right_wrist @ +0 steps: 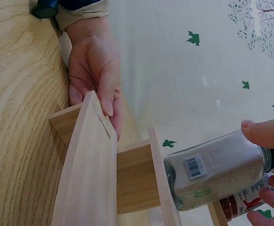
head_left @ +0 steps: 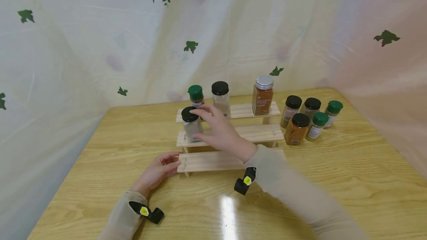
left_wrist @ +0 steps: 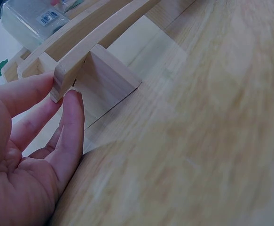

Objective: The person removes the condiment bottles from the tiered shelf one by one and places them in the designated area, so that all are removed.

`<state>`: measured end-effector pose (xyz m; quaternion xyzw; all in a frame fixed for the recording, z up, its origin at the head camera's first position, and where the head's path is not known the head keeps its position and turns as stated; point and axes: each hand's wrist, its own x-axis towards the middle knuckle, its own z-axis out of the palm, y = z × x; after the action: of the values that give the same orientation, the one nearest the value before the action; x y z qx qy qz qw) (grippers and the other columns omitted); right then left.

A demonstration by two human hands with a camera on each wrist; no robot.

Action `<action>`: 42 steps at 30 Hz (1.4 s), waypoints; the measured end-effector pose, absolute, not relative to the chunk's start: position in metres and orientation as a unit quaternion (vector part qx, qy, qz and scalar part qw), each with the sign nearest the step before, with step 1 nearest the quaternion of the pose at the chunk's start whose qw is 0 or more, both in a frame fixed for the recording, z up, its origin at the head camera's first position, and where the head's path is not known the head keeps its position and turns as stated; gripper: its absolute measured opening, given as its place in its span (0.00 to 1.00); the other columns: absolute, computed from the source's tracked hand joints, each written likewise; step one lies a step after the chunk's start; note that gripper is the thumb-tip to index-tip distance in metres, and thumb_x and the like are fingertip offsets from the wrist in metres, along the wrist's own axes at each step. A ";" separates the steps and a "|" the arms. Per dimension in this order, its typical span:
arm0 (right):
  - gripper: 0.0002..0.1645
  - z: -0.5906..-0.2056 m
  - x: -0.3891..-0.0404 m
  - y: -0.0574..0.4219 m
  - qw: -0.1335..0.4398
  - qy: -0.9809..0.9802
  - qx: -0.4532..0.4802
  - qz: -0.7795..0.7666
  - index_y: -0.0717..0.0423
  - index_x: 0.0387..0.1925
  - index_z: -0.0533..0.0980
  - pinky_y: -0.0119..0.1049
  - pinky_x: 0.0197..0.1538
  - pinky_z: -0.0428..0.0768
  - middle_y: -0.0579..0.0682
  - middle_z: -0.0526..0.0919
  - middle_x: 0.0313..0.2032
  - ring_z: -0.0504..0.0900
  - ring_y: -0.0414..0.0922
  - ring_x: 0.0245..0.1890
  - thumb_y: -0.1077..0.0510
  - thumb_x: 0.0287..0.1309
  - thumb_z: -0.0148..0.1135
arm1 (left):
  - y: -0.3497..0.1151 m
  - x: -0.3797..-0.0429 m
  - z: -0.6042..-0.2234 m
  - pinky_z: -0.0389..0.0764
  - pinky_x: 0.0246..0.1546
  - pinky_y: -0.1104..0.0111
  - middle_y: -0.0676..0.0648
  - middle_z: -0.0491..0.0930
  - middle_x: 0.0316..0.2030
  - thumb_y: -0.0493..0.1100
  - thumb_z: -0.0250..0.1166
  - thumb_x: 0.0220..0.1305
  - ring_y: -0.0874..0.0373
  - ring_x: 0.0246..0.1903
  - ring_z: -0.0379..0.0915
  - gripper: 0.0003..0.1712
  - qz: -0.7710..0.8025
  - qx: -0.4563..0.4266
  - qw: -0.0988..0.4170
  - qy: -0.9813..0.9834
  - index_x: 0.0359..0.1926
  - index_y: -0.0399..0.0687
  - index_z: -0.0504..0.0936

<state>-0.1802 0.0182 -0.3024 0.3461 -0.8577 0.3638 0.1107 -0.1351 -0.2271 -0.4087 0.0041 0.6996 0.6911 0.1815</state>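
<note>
**Three jars up top, one in hand, five on the table**

On the wooden table stands a three-tier rack, its lowest tier nearest the person. By count of jars, the work looks a little under half done: three stand free of the hands on the back tier, a fourth is at the middle tier, five are left beside the rack.

The right hand curls thumb and fingers round a clear jar, whose base meets the middle tier near its left end; whether the tier bears its full weight, I cannot tell. The left hand grips the left end of the front tier.

The back tier carries a tall silver-lidded jar toward the right, a black-topped jar left of it, and a small green-topped jar further left. Right of the rack wait an orange jar, two black-lidded jars and, smallest, two green-lidded jars.
</note>
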 end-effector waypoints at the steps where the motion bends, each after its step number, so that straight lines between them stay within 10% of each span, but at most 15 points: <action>1: 0.38 -0.302 -0.180 0.017 0.111 -0.858 0.346 0.363 0.50 0.62 0.68 0.47 0.59 0.74 0.57 0.65 0.62 0.69 0.52 0.59 0.55 0.49 0.72 | -0.227 -0.135 -0.408 0.79 0.43 0.74 0.52 0.74 0.42 0.34 0.58 0.65 0.64 0.41 0.74 0.25 0.690 0.005 0.182 0.700 0.62 0.29 0.66; 42: 0.30 -0.322 -0.182 0.015 0.095 -0.813 0.375 0.434 0.51 0.59 0.68 0.43 0.55 0.77 0.55 0.66 0.55 0.73 0.49 0.52 0.61 0.54 0.67 | -0.225 -0.132 -0.409 0.79 0.43 0.75 0.53 0.73 0.41 0.32 0.57 0.65 0.65 0.40 0.74 0.22 0.697 0.007 0.173 0.696 0.60 0.33 0.70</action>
<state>-0.1822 0.0154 -0.3223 0.3753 -0.8133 0.4342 0.0955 -0.1323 -0.2251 -0.4090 0.0069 0.6955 0.6973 0.1733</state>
